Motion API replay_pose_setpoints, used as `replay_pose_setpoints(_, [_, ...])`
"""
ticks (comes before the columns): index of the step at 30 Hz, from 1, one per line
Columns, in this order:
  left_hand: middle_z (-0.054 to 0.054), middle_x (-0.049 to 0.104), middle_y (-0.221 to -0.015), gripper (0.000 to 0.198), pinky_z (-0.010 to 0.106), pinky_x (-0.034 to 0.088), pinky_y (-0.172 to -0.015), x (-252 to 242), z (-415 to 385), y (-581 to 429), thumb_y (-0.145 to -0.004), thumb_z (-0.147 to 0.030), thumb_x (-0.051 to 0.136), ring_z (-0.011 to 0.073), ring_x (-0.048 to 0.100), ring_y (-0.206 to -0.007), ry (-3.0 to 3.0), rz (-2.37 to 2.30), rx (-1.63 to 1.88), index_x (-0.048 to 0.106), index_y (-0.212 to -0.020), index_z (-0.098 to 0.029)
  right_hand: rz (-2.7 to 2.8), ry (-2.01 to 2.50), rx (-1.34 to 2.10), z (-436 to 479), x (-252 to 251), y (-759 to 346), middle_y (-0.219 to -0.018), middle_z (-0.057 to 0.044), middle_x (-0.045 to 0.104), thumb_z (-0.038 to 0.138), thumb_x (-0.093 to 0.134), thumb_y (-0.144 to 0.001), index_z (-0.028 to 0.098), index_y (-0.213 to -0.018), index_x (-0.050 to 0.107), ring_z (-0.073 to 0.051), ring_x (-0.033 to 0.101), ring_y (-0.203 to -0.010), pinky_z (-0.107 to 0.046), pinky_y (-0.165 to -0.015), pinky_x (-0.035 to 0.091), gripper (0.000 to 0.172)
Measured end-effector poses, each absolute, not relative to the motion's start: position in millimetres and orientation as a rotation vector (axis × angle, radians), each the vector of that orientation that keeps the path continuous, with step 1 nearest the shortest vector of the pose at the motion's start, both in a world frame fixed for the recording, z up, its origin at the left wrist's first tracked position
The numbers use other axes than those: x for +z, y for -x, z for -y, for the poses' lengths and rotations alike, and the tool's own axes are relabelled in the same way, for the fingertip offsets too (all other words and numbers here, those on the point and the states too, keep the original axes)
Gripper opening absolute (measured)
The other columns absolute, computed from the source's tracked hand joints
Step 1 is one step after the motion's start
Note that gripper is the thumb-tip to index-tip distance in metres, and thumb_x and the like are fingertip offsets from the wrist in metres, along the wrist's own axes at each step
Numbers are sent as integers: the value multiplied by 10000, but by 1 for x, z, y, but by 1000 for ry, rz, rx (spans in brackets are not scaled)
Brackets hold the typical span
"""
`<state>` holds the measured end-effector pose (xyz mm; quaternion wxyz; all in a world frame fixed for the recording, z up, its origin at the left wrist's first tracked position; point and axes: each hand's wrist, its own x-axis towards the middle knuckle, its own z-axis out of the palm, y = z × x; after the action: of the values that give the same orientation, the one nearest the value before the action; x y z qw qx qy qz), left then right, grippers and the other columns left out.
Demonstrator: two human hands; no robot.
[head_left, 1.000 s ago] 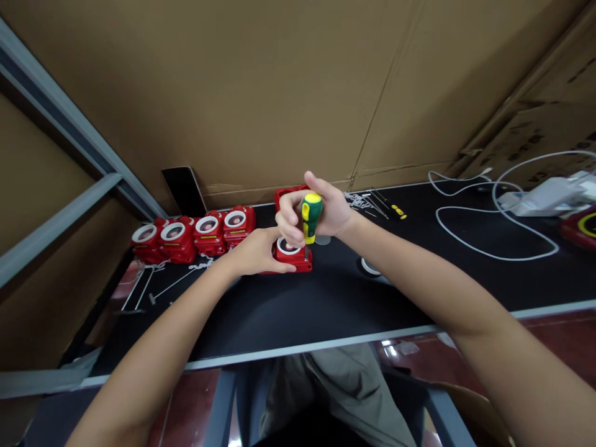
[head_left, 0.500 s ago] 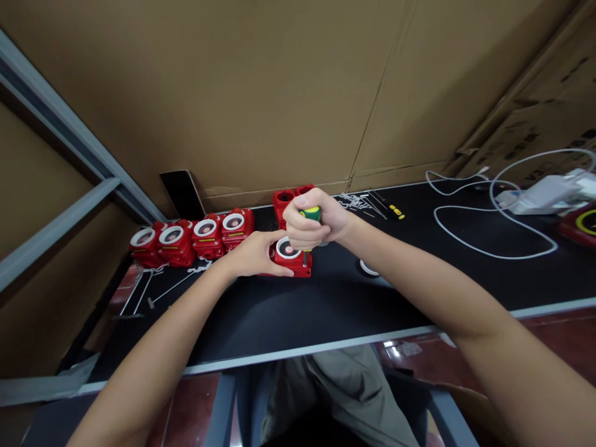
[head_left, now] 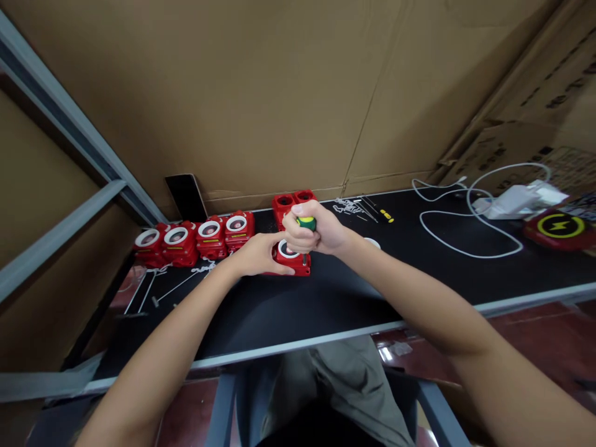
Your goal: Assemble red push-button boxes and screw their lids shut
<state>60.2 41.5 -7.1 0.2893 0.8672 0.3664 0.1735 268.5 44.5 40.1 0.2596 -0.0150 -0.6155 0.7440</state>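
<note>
Two grips: our left hand (head_left: 259, 254) clamps the red housing (head_left: 299, 267), likely against twist; right hand (head_left: 322, 230) fists the screwdriver (head_left: 306, 223).

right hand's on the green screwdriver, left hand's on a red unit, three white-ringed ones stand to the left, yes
Not three: the head view shows four white-ringed units to the left. The right hand is on the green screwdriver, left hand on a red unit.
</note>
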Motion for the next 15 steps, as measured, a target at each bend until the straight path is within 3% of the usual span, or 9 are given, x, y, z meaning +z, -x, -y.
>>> replay_pose_setpoints(6, [23,874,-1080,680,376,605,-897,-11,-42,-62,-746,-535,978,310,809,-950,-2332,-993,495,819,-1333,-231,1532,260,1791,-24,41,-266,-415,102,214,653,636,-967,236,-584,366,-41,147,-371,-172,-373,193,628])
replay_pose_setpoints(15, [35,870,-1300,646,364,595,-1014,-10,-40,-62,-755,-476,972,312,826,-1127,-2330,-929,518,784,-1337,-270,1213,629,1368,-3,34,-248,-448,96,196,756,642,-926,242,-588,384,-49,137,-407,-202,-396,140,668])
